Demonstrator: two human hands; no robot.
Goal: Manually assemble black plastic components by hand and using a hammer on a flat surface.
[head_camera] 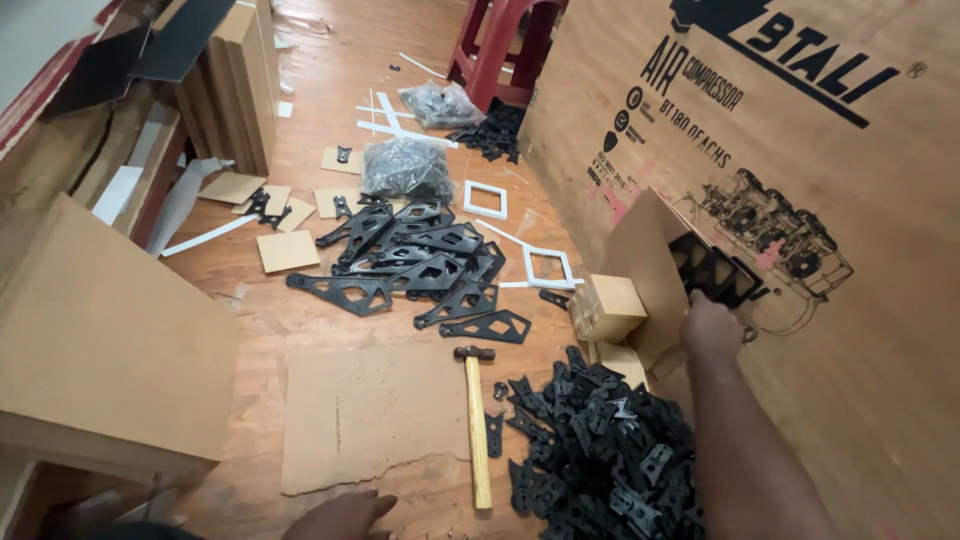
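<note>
Two hands are in view. At the bottom centre the left hand (340, 515) rests on the floor (330, 60), fingers together, just beside a flat cardboard sheet (370, 415) and near a hammer (477, 420). At the right, the right hand (712, 325) has its fingers clamped on a black flat bracket (715, 268), held against a cardboard flap (640, 255). It looks thin, stiff and light, with cut-outs, probably best gripped at its edge.

Black flat metal brackets (420, 262), pale-handled wooden hammer (477, 420), plain brown cardboard sheet (370, 415), white square frames (485, 200), seemingly red plastic stool (500, 45), reddish-brown wooden floor (330, 70).
</note>
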